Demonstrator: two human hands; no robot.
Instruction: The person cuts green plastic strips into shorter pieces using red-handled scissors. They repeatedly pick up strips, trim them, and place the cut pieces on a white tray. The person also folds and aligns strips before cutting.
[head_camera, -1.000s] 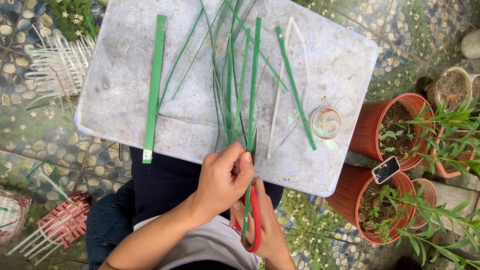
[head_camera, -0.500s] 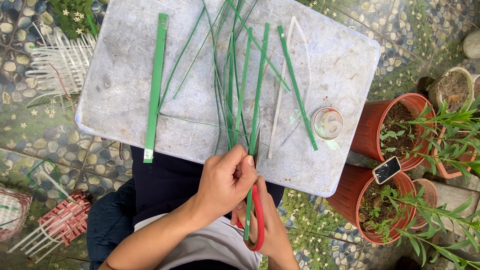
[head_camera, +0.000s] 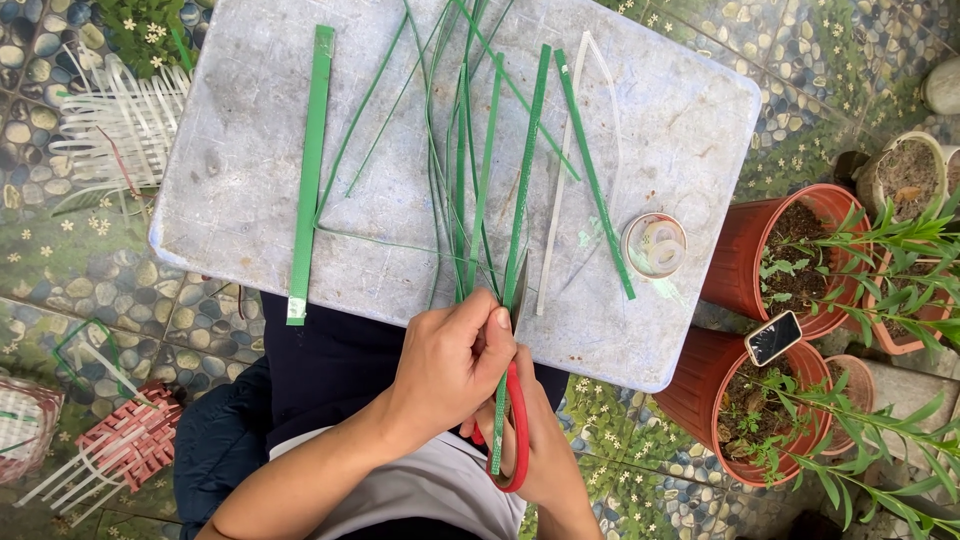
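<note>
My left hand (head_camera: 455, 365) pinches a long green plastic strip (head_camera: 522, 200) at the near edge of the white tabletop (head_camera: 250, 170). My right hand (head_camera: 545, 445), mostly hidden under the left, holds red-handled scissors (head_camera: 514, 430) whose blades sit along the strip's lower part. The strip runs from below the table edge up across the board. Several thinner green strips (head_camera: 462, 150) fan out beside it. A wide green strap (head_camera: 308, 170) lies apart at the left.
A white strip (head_camera: 565, 170) and a small round tape roll (head_camera: 654, 245) lie on the tabletop's right side. Terracotta pots with plants (head_camera: 770, 260) stand at the right. Woven white and red strip pieces (head_camera: 115, 130) lie on the tiled floor at the left.
The held green strip has slid a little further up the tabletop and tilted right. Both hands stay at the near edge with the scissors.
</note>
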